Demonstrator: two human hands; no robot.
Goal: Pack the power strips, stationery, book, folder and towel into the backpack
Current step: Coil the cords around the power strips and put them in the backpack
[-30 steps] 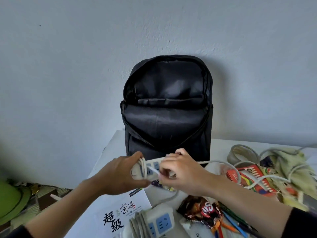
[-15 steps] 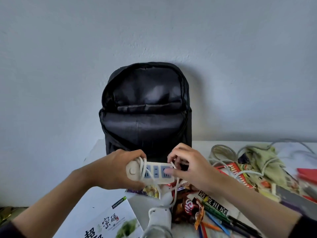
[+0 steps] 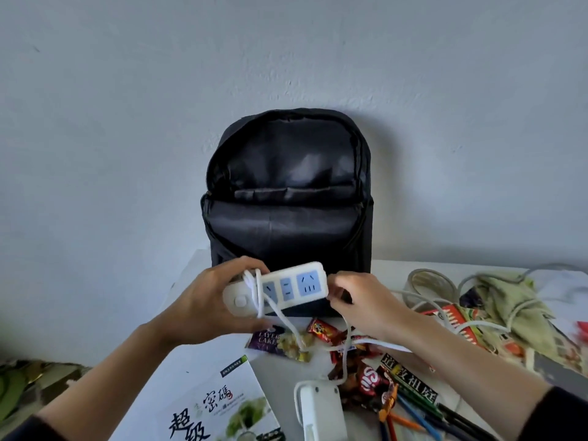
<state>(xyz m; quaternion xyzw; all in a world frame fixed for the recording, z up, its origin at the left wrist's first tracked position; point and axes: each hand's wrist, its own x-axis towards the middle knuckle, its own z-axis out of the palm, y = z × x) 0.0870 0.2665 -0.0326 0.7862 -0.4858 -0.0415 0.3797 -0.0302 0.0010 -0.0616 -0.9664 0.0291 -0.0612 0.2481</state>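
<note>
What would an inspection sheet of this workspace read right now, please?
Surface: white table, crowded toward the right.
Job's things: black backpack upright, main compartment open; one power strip held, second power strip beside the book; pens near edge; greenish towel far right; folder not identified.
Clutter: snack packets between book and pens.
Hands: left hand grips the held strip; right hand curls at its end, apparently on the white cord.
Cables: white cord looped round the held strip, trailing across the table; grey coil right of backpack.
Surroundings: plain wall.
</note>
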